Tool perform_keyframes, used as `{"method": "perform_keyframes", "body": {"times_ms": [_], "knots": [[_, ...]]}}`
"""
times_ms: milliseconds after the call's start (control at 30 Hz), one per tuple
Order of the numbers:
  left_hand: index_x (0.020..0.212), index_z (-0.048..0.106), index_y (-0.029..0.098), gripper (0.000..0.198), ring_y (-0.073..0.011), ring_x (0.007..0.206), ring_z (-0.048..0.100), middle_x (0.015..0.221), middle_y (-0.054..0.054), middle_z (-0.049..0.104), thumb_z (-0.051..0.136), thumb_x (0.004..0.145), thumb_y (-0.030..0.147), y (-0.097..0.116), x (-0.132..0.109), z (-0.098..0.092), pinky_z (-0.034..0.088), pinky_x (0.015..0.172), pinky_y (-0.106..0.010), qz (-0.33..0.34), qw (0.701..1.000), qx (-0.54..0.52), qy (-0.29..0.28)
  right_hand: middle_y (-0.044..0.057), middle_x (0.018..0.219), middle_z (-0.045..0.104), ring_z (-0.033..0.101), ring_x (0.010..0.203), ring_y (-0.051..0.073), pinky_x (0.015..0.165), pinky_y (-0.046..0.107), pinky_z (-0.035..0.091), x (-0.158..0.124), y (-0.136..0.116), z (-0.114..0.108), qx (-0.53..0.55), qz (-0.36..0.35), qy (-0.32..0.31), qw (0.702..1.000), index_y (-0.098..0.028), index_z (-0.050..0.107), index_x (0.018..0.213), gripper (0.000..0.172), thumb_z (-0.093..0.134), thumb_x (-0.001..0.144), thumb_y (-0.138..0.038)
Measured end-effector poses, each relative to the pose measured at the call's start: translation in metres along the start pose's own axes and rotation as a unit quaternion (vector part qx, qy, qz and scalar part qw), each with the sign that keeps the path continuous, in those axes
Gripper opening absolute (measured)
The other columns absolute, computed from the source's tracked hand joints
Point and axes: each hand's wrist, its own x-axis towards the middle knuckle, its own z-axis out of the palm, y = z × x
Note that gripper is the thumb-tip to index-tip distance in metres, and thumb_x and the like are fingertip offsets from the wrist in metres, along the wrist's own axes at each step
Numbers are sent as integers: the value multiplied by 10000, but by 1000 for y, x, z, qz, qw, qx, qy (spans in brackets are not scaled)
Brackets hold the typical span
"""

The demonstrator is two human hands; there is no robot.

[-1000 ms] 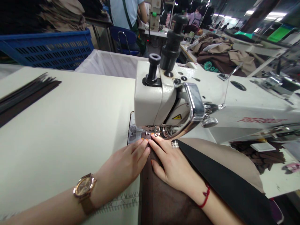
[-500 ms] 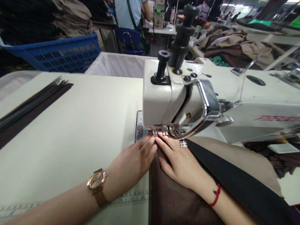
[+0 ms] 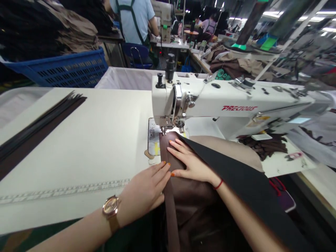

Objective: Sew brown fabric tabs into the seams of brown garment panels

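Brown strip along the left edge of a brown fabric, its far end at the presser foot.
The strip is straight and smooth, running from six towards twelve o'clock; the left hand rests fingertips on it, fingers close together, while the right hand lies flat on the fabric, fingers fanned. A matte black panel slants towards four o'clock beside a curved beige panel. At ten, a slotted blue basket holds heaped dark and beige cloth.
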Motion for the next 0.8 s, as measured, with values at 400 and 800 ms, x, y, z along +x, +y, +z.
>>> {"method": "perform_keyframes", "body": {"times_ms": [400, 800], "knots": [[1141, 638, 211, 270, -178, 1051, 662, 1122, -64, 700, 433, 967, 183, 32, -35, -7, 561, 930, -351, -123, 944, -257, 168, 136, 1578, 162, 67, 1458, 289, 1152, 497, 142, -34, 3, 1, 71, 3, -56, 996, -219, 310, 1481, 1033, 807, 632, -532], [1276, 528, 166, 354, -219, 1244, 535, 1288, -113, 609, 450, 939, 89, 52, -52, 21, 480, 1040, -428, -13, 993, -14, 119, 153, 1574, 168, 79, 1459, 278, 1161, 463, 143, -35, 1, 1, 62, -3, -48, 997, -161, 340, 1466, 1034, 816, 621, -520]]}}
